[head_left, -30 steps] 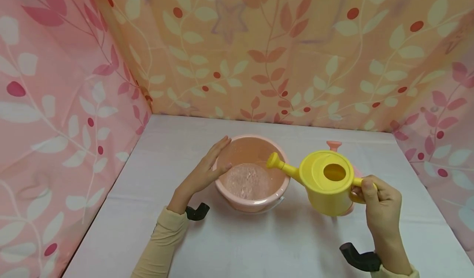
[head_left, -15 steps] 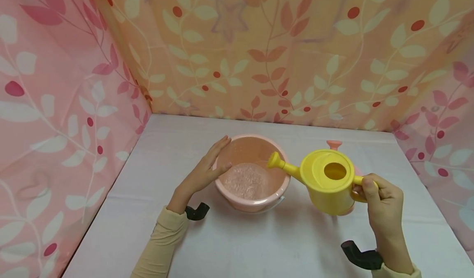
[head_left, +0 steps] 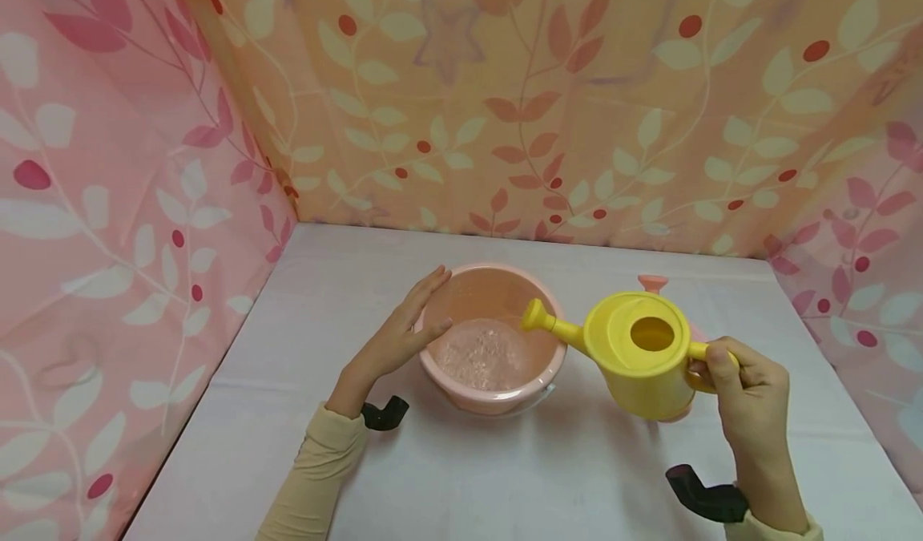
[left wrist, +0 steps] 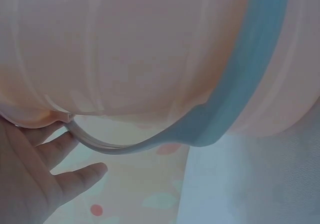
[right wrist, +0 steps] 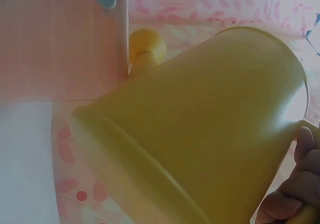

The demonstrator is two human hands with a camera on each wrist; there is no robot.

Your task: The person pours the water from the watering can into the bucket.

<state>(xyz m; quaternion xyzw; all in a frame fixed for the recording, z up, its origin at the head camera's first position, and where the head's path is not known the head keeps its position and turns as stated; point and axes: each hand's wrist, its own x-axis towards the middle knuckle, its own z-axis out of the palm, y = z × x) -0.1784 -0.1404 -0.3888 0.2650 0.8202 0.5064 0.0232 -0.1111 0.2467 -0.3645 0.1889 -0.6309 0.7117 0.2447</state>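
A pink bucket (head_left: 492, 398) with rippling water (head_left: 479, 355) in it stands mid-table. My left hand (head_left: 404, 333) rests at its left rim, fingers extended and spread; in the left wrist view the fingertips lie by the rim near the end of the bucket's handle (left wrist: 240, 84). With curled fingers and the thumb on top, my right hand (head_left: 753, 397) grips the handle of a yellow watering can (head_left: 642, 385). The can is tilted slightly, its spout head (head_left: 535, 315) over the bucket's right side. In the right wrist view the can's body (right wrist: 215, 109) hides much of the bucket's surroundings.
Behind the yellow can, mostly hidden by it, stands a pink object with a flared spout-like top (head_left: 652, 283). White cloth (head_left: 346, 284) covers the table. Leaf-patterned curtains (head_left: 447, 124) close off the back and both sides. A black wrist mount (head_left: 707, 497) sits on each wrist.
My right hand and the watering can have shifted very slightly right. The ripples in the bucket differ; my left hand stays in place at the rim.
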